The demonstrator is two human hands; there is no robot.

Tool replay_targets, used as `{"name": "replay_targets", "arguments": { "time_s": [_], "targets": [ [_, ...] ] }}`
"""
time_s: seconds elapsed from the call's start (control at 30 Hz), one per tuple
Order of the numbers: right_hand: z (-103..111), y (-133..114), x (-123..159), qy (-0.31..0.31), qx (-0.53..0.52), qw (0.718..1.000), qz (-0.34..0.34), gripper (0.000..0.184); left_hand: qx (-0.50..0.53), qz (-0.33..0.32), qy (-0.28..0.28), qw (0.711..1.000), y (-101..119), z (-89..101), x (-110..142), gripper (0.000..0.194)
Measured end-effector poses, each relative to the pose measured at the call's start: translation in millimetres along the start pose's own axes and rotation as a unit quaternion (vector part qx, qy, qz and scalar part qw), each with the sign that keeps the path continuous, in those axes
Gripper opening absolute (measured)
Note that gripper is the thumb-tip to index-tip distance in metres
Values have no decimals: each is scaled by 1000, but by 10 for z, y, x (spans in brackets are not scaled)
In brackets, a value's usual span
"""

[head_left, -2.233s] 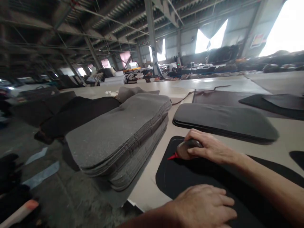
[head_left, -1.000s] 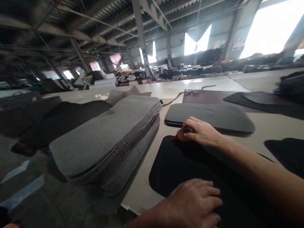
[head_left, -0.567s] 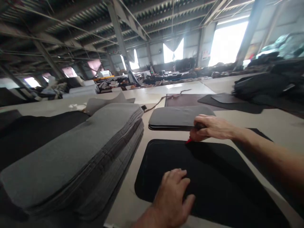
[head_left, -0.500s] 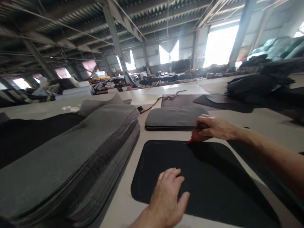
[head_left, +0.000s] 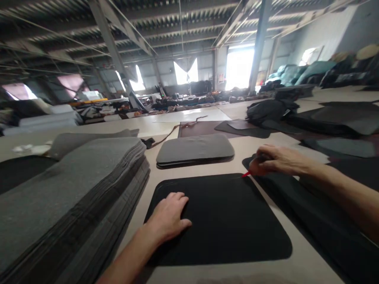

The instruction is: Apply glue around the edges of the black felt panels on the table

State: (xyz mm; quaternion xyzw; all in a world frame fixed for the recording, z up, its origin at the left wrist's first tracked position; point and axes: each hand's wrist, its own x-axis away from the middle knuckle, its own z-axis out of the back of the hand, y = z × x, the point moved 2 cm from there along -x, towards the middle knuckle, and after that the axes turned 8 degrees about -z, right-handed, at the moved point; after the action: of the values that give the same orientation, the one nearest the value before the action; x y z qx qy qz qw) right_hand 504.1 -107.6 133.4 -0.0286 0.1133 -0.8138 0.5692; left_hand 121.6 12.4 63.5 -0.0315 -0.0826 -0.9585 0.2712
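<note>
A black rounded-corner sheet (head_left: 219, 221) lies flat on the pale table in front of me. My left hand (head_left: 170, 215) rests on its left part, palm down with the fingers extended. At the far right corner of the sheet, my right hand (head_left: 274, 159) is closed around a dark tool with a slim red tip (head_left: 246, 174). That tip points down and left at the sheet's far edge. Most of the tool is hidden by my fingers, so its exact kind does not show. A faint line runs just inside the sheet's far edge.
A tall stack of grey felt-like sheets (head_left: 74, 189) stands at left. Beyond the black sheet sits a low stack of grey rounded pieces (head_left: 195, 148). Dark material (head_left: 319, 209) lies along the right, with a dark bundle (head_left: 268, 110) behind it. A brown strip (head_left: 177, 127) lies farther back.
My right hand has moved the red tip rightward along the far edge to the corner. The view has turned right. My left hand now rests nearer the sheet's left edge.
</note>
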Motion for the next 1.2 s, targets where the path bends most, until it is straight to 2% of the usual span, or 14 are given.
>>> {"name": "replay_targets", "arguments": {
  "time_s": [0.1,0.2,0.37,0.63,0.77,0.93,1.1,1.2],
  "targets": [
    [-17,95,29,11,-13,1000,4,33,-11,16,-18,1000,-237,55,-144,72],
    [-61,152,45,18,-18,1000,11,34,-15,22,-36,999,-370,60,-231,83],
    [-94,117,98,21,-15,1000,12,33,-32,14,-43,998,-377,66,-268,81],
    [45,75,378,-18,-29,999,1,30,-54,15,-52,997,-349,81,-293,82],
    [86,87,672,-34,-54,998,7,31,-63,22,-68,995,-318,109,-306,82],
    [74,9,1214,-63,-101,993,-8,29,-74,19,-71,995,-306,110,-290,82],
    [-24,17,1707,-71,-146,986,-35,23,-82,16,-73,994,-312,85,-293,82],
    [-99,67,1915,-86,-188,977,-55,26,-86,14,-73,994,-316,81,-303,84]
  ]
}}
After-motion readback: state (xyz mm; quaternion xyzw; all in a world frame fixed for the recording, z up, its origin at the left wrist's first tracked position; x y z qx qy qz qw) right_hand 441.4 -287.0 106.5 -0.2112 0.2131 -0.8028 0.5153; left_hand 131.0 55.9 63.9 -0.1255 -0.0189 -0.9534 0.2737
